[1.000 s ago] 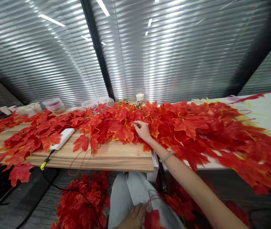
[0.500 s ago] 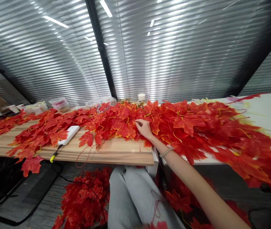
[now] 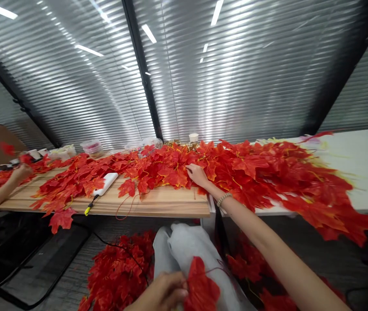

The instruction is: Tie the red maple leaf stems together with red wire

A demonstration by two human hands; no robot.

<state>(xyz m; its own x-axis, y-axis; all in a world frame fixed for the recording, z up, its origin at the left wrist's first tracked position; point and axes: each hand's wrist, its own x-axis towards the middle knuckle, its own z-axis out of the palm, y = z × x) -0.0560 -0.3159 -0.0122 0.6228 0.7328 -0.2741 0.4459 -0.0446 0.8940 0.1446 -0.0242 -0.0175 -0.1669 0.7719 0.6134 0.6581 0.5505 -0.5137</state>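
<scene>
Over my lap, low in the view, my left hand [image 3: 168, 288] is closed on an artificial red maple leaf [image 3: 201, 283]. A thin dark red thread [image 3: 218, 268] trails from this leaf across my grey trousers [image 3: 190, 239]. Reaching to the table, my right hand [image 3: 197, 174] has its thumb and fingertips pinched together at the front of a long heap of red maple leaves [image 3: 252, 166]. Whatever lies between those fingertips is too small to make out. Red thread [image 3: 127, 211] also loops over the wooden table edge left of this hand.
A white power bank [image 3: 106, 183] with a cable lies among the leaves. Behind them stand a paper cup [image 3: 193, 138] and plastic tubs [image 3: 91, 147]. More leaves [image 3: 119, 263] are heaped on the floor beside a black chair frame [image 3: 41, 298]. Another person's hand [image 3: 22, 172] works at far left.
My left hand has come up into view at the bottom, bringing the leaf with it. The right hand stays pinched at the heap. Another person's hands have appeared at far left.
</scene>
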